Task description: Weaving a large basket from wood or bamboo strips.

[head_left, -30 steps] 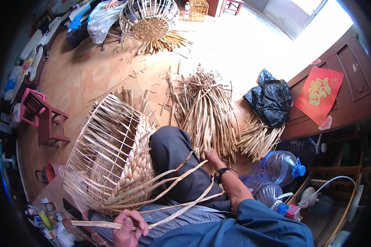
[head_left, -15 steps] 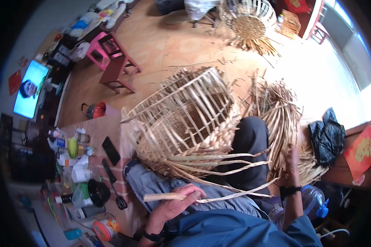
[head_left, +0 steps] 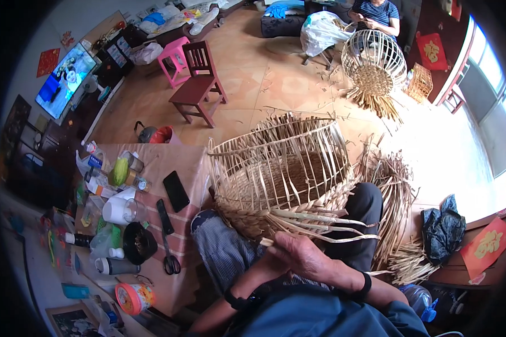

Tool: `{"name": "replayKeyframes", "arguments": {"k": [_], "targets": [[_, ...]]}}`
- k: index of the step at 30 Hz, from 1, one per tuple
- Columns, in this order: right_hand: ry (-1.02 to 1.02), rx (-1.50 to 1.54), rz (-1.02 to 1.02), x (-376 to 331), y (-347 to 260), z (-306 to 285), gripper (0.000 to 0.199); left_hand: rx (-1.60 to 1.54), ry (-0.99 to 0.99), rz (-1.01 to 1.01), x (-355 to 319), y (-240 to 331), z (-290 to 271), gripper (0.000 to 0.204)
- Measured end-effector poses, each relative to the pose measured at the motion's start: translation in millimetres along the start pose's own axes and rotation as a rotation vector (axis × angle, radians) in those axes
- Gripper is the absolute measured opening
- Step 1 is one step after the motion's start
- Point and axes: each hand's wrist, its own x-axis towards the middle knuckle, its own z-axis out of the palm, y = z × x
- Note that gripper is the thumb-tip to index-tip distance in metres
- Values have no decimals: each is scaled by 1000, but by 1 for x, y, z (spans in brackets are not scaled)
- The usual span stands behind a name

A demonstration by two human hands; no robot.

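Note:
A large woven straw basket (head_left: 287,174) rests tilted across my knees, with a braided lower wall and open upright stakes above. Several loose straw strands (head_left: 331,220) stick out to the right from its near edge. Close in front of my body, both hands meet below the basket. My right hand (head_left: 305,255) is closed and lies over the fingers of my left hand (head_left: 269,267). A pale flat end of a straw strand (head_left: 267,242) pokes out from between them; the rest of it is mostly hidden by the hands.
On the left, a table (head_left: 152,163) carries a phone (head_left: 176,191), scissors (head_left: 170,259), a knife and bottles. A straw bundle (head_left: 391,191) leans beside my right knee, near a black plastic bag (head_left: 441,227). Across the room, another person (head_left: 379,17) sits behind a second basket (head_left: 374,62).
My right hand has come from the straw bundle at the right to join my left hand at the strand. The view has shifted, bringing the other person into sight.

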Motion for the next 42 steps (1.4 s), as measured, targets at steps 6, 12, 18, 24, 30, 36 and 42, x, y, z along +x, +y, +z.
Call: {"name": "replayKeyframes", "arguments": {"k": [6, 12, 18, 24, 30, 36, 42], "targets": [[391, -391, -74, 13, 16, -36, 14, 158, 582, 110, -1, 10, -46, 23], [137, -731, -21, 38, 18, -26, 41, 736, 699, 251, 20, -6, -70, 24], [108, -782, -124, 53, 9, -29, 28, 326, 749, 242, 36, -29, -68, 22], [-7, -1064, -184, 56, 21, -30, 17, 143, 664, 219, 36, -34, -70, 12], [158, -993, -126, 46, 31, -38, 22, 94, 629, 157, 40, -30, -68, 15], [304, -787, -56, 45, 45, -37, 27, 98, 560, 141, 39, -28, -72, 16], [358, -541, -118, 34, 31, -42, 35, -31, 595, 84, 41, -20, -71, 18]]}}
